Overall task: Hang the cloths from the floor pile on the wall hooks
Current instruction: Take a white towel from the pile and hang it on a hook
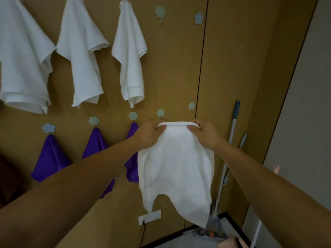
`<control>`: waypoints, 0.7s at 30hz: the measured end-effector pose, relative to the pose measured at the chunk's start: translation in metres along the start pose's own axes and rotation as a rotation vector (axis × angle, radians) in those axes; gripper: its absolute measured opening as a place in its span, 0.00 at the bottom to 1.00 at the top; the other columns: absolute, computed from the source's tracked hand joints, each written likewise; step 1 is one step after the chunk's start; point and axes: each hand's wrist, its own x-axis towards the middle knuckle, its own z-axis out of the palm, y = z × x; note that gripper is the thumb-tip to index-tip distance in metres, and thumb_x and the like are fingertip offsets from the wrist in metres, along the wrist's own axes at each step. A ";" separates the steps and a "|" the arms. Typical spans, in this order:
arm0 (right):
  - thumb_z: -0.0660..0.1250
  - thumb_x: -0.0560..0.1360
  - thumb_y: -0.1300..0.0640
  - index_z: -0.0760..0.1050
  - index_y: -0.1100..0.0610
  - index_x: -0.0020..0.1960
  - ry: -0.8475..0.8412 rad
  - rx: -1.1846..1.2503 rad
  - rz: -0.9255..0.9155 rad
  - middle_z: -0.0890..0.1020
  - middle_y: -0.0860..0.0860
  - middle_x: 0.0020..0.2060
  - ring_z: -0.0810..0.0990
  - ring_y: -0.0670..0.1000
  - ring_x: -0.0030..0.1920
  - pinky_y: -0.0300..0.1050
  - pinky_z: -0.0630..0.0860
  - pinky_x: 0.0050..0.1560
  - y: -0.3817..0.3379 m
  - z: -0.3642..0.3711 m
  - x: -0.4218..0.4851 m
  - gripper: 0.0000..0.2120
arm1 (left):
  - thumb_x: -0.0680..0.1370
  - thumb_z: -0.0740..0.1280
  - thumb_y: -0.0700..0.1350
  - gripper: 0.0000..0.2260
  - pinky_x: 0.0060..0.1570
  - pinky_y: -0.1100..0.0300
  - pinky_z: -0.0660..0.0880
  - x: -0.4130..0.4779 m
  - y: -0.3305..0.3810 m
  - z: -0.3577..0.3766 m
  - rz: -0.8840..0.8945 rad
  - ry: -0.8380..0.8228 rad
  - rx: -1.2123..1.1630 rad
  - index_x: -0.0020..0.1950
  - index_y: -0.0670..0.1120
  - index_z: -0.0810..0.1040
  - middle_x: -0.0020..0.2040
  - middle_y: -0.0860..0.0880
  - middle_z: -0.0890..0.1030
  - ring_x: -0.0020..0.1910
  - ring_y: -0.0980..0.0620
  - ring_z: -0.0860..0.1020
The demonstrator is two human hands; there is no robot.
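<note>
A white cloth (176,169) is held stretched by its top hem, pinched by the left hand (149,134) and the right hand (206,134), just below a bare lower-row wall hook (160,113), beside three hung purple cloths (51,158) and beneath three hung white cloths (129,56).

White cloth (176,163), purple cloths (51,158)

A home utility corner: tan wood-panel wall (175,68) studded with flower-shaped hooks (160,11), white towels (80,51) and purple cloths (50,158) hanging, mop handles (232,126) leaning far right.
</note>
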 end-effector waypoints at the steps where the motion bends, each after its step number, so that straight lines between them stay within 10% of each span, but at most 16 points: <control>1: 0.63 0.79 0.56 0.77 0.58 0.47 0.029 -0.016 -0.006 0.78 0.49 0.39 0.75 0.49 0.41 0.41 0.68 0.38 0.001 0.001 0.012 0.07 | 0.82 0.59 0.45 0.10 0.32 0.74 0.65 0.011 -0.001 -0.001 0.041 -0.002 0.019 0.43 0.45 0.73 0.37 0.54 0.73 0.35 0.59 0.70; 8: 0.71 0.71 0.42 0.75 0.64 0.44 0.169 -0.003 -0.040 0.79 0.54 0.36 0.75 0.46 0.34 0.40 0.71 0.35 -0.010 -0.004 0.091 0.23 | 0.81 0.60 0.53 0.14 0.35 0.67 0.68 0.099 -0.010 -0.014 0.153 0.127 0.041 0.43 0.44 0.74 0.36 0.51 0.75 0.35 0.56 0.73; 15: 0.71 0.73 0.46 0.79 0.58 0.43 0.288 0.084 -0.105 0.83 0.54 0.39 0.79 0.46 0.36 0.45 0.77 0.38 -0.019 -0.016 0.170 0.13 | 0.82 0.56 0.55 0.16 0.42 0.60 0.68 0.175 -0.006 -0.024 0.189 0.333 0.063 0.53 0.46 0.76 0.42 0.51 0.76 0.42 0.51 0.75; 21: 0.69 0.73 0.45 0.80 0.55 0.45 0.442 0.081 -0.211 0.83 0.51 0.39 0.81 0.52 0.42 0.51 0.79 0.43 -0.027 -0.040 0.248 0.13 | 0.82 0.58 0.53 0.14 0.30 0.70 0.61 0.249 0.019 -0.049 0.222 0.455 0.036 0.38 0.51 0.69 0.33 0.56 0.72 0.33 0.57 0.71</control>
